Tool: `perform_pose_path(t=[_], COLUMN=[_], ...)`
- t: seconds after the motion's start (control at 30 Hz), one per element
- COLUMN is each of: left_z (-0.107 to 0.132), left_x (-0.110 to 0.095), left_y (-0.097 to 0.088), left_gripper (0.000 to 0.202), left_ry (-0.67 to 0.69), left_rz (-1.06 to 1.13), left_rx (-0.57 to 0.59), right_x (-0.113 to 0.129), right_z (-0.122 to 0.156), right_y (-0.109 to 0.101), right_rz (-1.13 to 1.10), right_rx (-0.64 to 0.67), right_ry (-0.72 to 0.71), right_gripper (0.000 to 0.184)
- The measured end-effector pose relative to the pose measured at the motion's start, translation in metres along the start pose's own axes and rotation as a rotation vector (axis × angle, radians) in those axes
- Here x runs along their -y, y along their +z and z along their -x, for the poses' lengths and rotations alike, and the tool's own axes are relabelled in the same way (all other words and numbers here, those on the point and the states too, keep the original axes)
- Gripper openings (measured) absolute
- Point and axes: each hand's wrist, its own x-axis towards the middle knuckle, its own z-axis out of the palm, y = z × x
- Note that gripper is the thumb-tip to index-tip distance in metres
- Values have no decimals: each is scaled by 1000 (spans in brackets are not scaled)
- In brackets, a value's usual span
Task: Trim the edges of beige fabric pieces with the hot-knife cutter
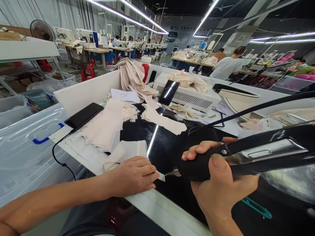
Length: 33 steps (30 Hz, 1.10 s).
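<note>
Steady cloth, low tip

Nearest, green snips (257,207) lie on the dark surface beside the right wrist, best left clear of the forearm. The right hand (221,183) has its fingers wrapped round a thick black tool (261,155), thumb along the top. The left hand (135,173) lies over a pale cloth (131,149) at the front of the bench (169,209); its fingers sit narrow, side by side, though I cannot tell whether they pinch the cloth or only press it.

To work well here, the left fingers should hold the cloth flat and stay back from the metal tip (174,172) (it may be hot; nothing shows whether it is). A low, level wrist would likely give better control than a steep one, since the tool is bulky.

The cloth is off-white and smooth, folded towards the left, with a fine seam-like line down its upper part. A narrow white end pokes out past the fingers, right at the tip; whether they touch is too small to tell.

Beyond lie a curved cream piece (164,121) on the shiny black sheet (162,144), a fanned cloth stack (108,121) to its left, and a vented white box (193,101) farther back.
</note>
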Motion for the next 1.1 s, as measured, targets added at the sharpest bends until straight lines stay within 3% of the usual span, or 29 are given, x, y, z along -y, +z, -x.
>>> perform_pose_path(t=[0.37,1.0,1.1], left_z=[1,1,1], left_x=[-1,0,0], left_y=[-1,2,2], left_gripper=[19,23,19], left_ry=[-16,-26,-22], left_rz=[0,2,4], left_rx=[62,10,44], right_x=[2,10,10], right_z=[2,7,8], right_y=[1,-4,-3], right_rz=[13,28,41], right_rx=[2,7,7], right_ry=[-4,33,27], right_gripper=[49,54,50])
